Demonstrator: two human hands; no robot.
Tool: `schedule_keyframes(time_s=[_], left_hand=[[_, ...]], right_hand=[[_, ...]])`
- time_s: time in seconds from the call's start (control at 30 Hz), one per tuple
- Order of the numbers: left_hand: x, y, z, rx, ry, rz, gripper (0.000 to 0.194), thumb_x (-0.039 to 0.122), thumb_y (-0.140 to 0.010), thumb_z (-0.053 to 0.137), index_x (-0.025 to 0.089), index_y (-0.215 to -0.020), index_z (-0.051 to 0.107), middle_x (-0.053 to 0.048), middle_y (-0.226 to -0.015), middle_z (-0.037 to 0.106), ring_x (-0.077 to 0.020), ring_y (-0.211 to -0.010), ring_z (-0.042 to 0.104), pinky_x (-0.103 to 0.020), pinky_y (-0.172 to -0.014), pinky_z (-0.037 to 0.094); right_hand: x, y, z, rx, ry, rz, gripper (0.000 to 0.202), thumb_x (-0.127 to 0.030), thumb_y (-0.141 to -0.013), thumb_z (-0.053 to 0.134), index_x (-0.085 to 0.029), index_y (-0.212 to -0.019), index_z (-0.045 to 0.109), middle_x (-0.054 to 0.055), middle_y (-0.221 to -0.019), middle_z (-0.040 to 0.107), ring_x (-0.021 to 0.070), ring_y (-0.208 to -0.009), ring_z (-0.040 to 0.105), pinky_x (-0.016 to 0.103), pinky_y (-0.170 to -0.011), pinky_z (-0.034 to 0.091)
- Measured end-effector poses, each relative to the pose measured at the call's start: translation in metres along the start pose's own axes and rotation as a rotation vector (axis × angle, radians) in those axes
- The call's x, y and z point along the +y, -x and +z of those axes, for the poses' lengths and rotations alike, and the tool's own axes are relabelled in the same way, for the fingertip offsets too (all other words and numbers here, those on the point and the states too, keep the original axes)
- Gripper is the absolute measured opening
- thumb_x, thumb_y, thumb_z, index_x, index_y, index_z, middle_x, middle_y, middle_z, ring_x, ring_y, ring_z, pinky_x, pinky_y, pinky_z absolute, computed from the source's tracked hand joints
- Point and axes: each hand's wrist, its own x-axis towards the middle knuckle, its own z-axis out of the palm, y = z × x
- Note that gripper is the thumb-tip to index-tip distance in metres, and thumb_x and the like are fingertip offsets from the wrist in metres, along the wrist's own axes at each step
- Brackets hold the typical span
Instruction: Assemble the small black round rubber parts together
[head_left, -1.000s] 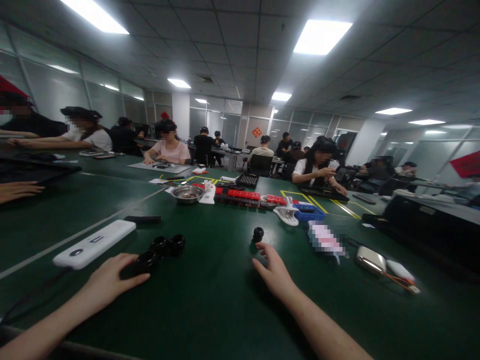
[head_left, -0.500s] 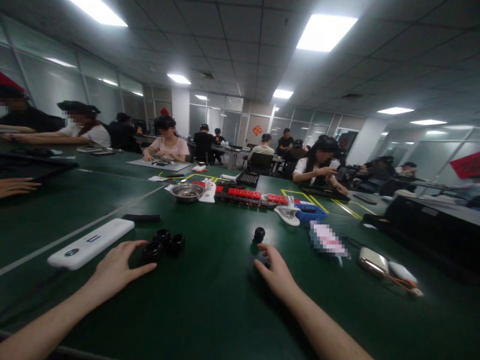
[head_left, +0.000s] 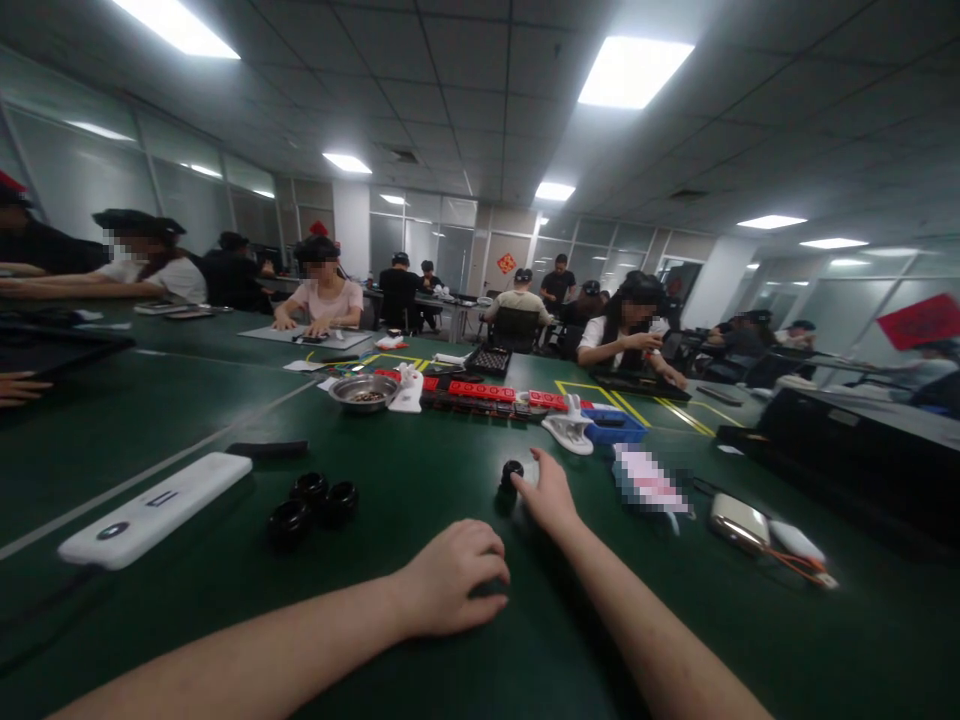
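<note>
My right hand (head_left: 553, 497) reaches beside a small round black fitting (head_left: 511, 474) that stands alone on the green table (head_left: 420, 490). Its thumb lies at the fitting's near side, and the other fingers are spread beyond it on the right; whether the thumb touches it I cannot tell. Lower and nearer to me, my left hand (head_left: 459, 578) hovers over the table with loosely curved fingers and a separate thumb, holding nothing. Further left sits a cluster of larger black hollow fittings: one in front (head_left: 289, 520), one behind (head_left: 309, 487) and one at right (head_left: 343, 500).
A white power strip (head_left: 157, 510) and a black tube (head_left: 268, 449) lie left. Across the table stand a metal bowl (head_left: 363, 394), red blocks (head_left: 481, 391), a white stand (head_left: 570, 432) and a blue bin (head_left: 616, 428). Right are a power bank (head_left: 739, 521) and a black case (head_left: 847, 465). Co-workers sit around.
My left hand has left the black cluster and moved right, near my right hand. My right hand has moved forward to the right side of the single fitting. The view has shifted slightly.
</note>
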Motion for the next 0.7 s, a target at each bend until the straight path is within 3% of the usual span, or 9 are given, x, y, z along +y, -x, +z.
schedule_keyframes(time_s=[0.1,0.17,0.33,0.5,0.57,0.7], left_hand=[[-0.005,-0.038,0.030,0.036,-0.013,-0.140,0.008,0.027,-0.075,0.062,0.019,-0.073,0.060,-0.001,-0.083,0.056,-0.0181,-0.082,0.053,-0.028,-0.073,0.042],[-0.008,-0.048,0.038,0.060,-0.026,-0.205,0.011,0.027,-0.076,0.061,0.019,-0.070,0.059,-0.001,-0.080,0.056,-0.0186,-0.081,0.052,-0.029,-0.072,0.041],[-0.010,-0.040,0.029,0.074,-0.085,-0.323,0.021,0.035,-0.072,0.063,0.018,-0.062,0.055,-0.001,-0.075,0.054,-0.0228,-0.079,0.051,-0.037,-0.074,0.039],[-0.015,-0.029,0.029,0.081,-0.092,-0.386,0.053,0.049,-0.059,0.070,0.017,-0.098,0.056,-0.010,-0.106,0.053,-0.0310,-0.105,0.043,-0.050,-0.099,0.020],[-0.018,-0.028,0.031,0.063,-0.012,-0.359,0.051,0.043,-0.059,0.070,0.018,-0.101,0.055,-0.007,-0.106,0.054,-0.0274,-0.104,0.045,-0.047,-0.103,0.015],[-0.023,-0.026,0.030,0.024,0.119,-0.312,0.032,0.034,-0.059,0.069,0.021,-0.086,0.060,-0.001,-0.091,0.057,-0.0219,-0.092,0.051,-0.047,-0.104,0.013]], right_hand=[[0.003,-0.008,0.012,-0.058,-0.008,-0.058,0.031,-0.028,-0.086,0.053,-0.017,-0.114,0.048,0.008,-0.120,0.048,0.0252,-0.105,0.050,0.048,-0.087,0.040],[0.003,-0.006,0.016,-0.127,-0.030,-0.123,0.029,-0.026,-0.087,0.053,-0.017,-0.113,0.049,0.008,-0.116,0.051,0.0237,-0.102,0.052,0.045,-0.086,0.042],[0.000,0.024,-0.002,-0.268,-0.123,-0.232,0.036,-0.011,-0.081,0.050,-0.019,-0.116,0.048,0.007,-0.113,0.055,0.0188,-0.105,0.051,0.034,-0.092,0.040],[-0.016,0.059,-0.032,-0.360,-0.212,-0.274,0.042,-0.013,-0.075,0.052,-0.020,-0.116,0.046,0.007,-0.110,0.057,0.0211,-0.101,0.053,0.036,-0.088,0.043],[-0.025,0.065,-0.038,-0.373,-0.241,-0.302,0.051,-0.013,-0.069,0.054,-0.019,-0.118,0.043,0.008,-0.111,0.055,0.0231,-0.104,0.050,0.039,-0.091,0.040],[-0.037,0.067,-0.037,-0.305,-0.230,-0.311,0.051,-0.020,-0.066,0.060,-0.017,-0.113,0.042,0.011,-0.109,0.053,0.0269,-0.102,0.048,0.042,-0.090,0.038]])
